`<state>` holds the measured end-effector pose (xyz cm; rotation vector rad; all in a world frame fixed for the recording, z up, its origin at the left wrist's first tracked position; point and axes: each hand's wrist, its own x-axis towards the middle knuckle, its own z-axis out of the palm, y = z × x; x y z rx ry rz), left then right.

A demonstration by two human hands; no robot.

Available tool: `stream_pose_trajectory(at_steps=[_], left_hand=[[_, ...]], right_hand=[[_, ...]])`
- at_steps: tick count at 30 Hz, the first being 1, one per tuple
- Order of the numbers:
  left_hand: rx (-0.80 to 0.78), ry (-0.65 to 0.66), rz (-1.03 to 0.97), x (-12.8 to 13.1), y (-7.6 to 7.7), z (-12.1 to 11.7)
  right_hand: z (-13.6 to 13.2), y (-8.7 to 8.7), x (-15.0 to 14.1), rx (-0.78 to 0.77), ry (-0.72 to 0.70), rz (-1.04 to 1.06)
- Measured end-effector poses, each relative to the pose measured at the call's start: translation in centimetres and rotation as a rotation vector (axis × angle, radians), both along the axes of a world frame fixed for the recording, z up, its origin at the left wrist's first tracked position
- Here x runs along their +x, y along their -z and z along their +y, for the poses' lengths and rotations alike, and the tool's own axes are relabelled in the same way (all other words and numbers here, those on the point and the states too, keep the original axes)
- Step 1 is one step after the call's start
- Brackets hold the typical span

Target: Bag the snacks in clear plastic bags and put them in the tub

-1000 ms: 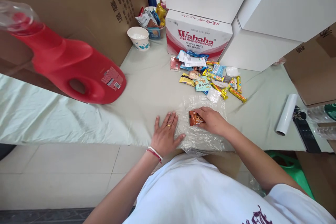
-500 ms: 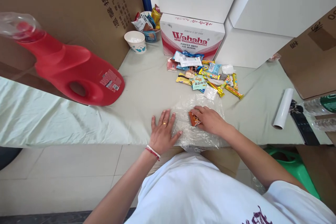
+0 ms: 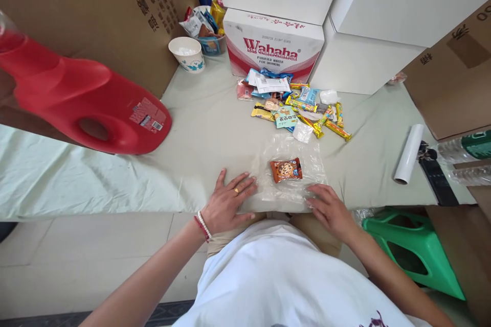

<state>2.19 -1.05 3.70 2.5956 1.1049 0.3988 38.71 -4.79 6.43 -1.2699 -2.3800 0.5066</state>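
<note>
A small brown cookie packet lies face up on a sheet of clear plastic wrap, spread near the table's front edge. My left hand rests at the wrap's left side with its fingers spread, holding nothing. At the wrap's lower right corner is my right hand, fingers apart and their tips touching the film's edge. Behind the wrap lies a heap of wrapped snacks, with a mint-green packet, a white packet and several yellow sticks.
A red detergent bottle stands at the left, beside a paper cup and a tub of snacks. A Wahaha carton and white boxes line the back. A white roll lies right; a green stool stands below.
My right hand has let go of the cookie packet and drawn back to the wrap's lower right corner. The packet stays on the film. My left hand has shifted slightly down and left.
</note>
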Motion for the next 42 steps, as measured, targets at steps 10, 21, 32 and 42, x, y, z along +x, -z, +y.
stream_pose_trajectory(at_steps=[10,21,32,42], left_hand=[[0.006,-0.375,-0.348,2.6,1.0,0.5],[-0.048,-0.851,-0.338,3.6,1.4,3.4],[-0.089,-1.045,-0.405,1.3,1.5,4.3],[0.144,-0.561,-0.438,5.4,-3.3,2.4]], right_hand=[[11.3,-4.1,0.0,-0.441,0.022,0.329],[17.8,-2.2,-0.8,-0.425,0.299,-0.063],[11.1,-2.6,-6.9,-0.169,-0.173,-0.031],[12.3,-2.8,-7.3,-0.283,-0.165,0.071]])
